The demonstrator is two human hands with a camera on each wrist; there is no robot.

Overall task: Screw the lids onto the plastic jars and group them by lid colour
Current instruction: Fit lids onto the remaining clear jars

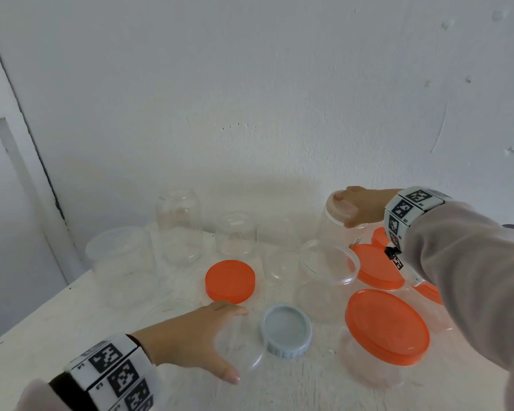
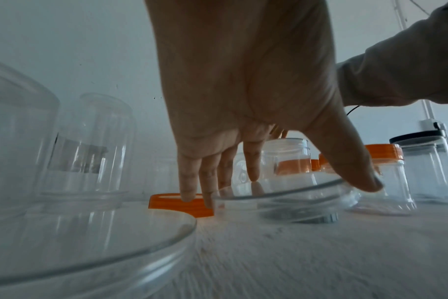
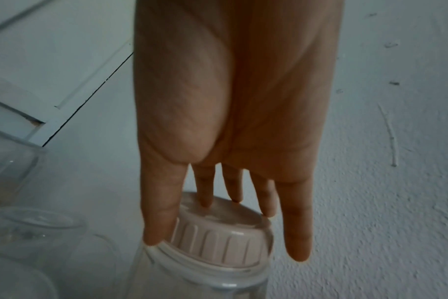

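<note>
- Right hand (image 1: 358, 206) rests on the pale lid (image 3: 221, 228) of the back jar (image 1: 339, 229) by the wall, thumb and fingers nearly straight down its ribbed side; prob. to twist or lift it.
- That jar is upright, long axis vertical, lid up.
- Left hand (image 1: 199, 336) is spread, fingers straight, over a clear lid (image 1: 239, 345) lying flat at the front, thumb touching the rim; not gripping yet.
- Blue lid (image 1: 286, 330) sits loose just beside it, hollow side up.

Left hand (image 2: 243, 97) reaching down with fingers (image 2: 187, 182) spread over a clear lid (image 2: 289, 194) on the white table (image 2: 320, 252); an orange lid (image 2: 171, 200) lies behind, orange-lidded jars (image 2: 386, 172) at right.
</note>
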